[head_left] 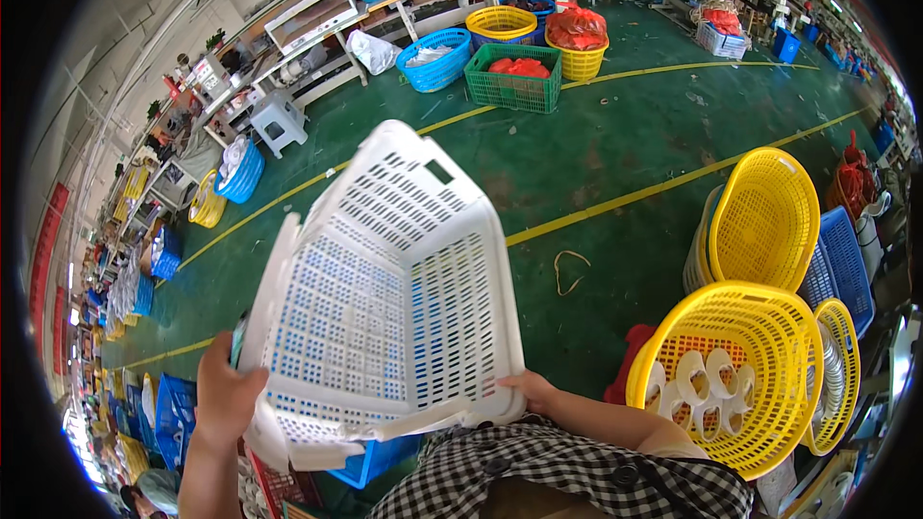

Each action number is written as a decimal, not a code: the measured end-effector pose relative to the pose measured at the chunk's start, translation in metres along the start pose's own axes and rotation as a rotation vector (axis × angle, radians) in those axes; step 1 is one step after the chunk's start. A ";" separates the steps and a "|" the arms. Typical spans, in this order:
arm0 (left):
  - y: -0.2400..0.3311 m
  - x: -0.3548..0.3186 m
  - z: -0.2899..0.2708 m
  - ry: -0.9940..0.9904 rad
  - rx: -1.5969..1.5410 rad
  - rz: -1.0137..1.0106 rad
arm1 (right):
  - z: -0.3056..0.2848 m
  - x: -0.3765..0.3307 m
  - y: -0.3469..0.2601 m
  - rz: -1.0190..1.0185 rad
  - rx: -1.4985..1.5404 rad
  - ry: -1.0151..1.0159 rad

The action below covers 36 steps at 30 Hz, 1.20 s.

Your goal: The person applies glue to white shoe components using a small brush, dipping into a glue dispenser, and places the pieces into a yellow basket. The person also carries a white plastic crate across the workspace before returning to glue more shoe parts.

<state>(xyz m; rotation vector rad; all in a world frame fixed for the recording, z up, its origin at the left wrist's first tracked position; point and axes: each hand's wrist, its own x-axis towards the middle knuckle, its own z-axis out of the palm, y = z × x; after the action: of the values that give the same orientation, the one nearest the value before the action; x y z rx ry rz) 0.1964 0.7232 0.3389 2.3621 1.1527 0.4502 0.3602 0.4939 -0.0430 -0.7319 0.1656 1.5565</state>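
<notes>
I hold a white perforated plastic crate (385, 279) tipped up in front of me, its open side facing me and nothing visible inside. My left hand (223, 394) grips its left rim from below. My right hand (534, 389) grips the lower right corner of the rim. A checked garment (538, 471) covers my lap under the crate.
Round yellow baskets (740, 365) stand at my right, the nearest holding white rings (707, 375); blue crates (846, 264) lean behind them. Further off on the green floor (615, 154) sit a green crate (514, 77) with red cloth, blue and yellow baskets, and tables. Blue crates (178, 408) lie at lower left.
</notes>
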 end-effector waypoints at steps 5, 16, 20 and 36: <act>-0.009 0.140 0.061 -0.192 -0.031 0.095 | -0.013 0.041 -0.081 -0.162 0.044 0.227; 0.042 0.390 0.191 -0.427 -0.288 0.136 | -0.032 0.090 -0.244 -0.443 0.150 0.480; 0.090 0.442 0.229 -0.443 -0.358 0.010 | -0.044 0.113 -0.338 -0.433 0.079 0.533; 0.154 0.658 0.279 -0.197 -0.599 -0.109 | -0.073 0.273 -0.635 -0.223 0.168 0.257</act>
<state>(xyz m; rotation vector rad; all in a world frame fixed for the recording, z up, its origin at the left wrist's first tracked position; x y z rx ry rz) 0.8203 1.0933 0.2450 1.7726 0.8947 0.4389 0.9943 0.7790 -0.0439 -0.7873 0.3870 1.2179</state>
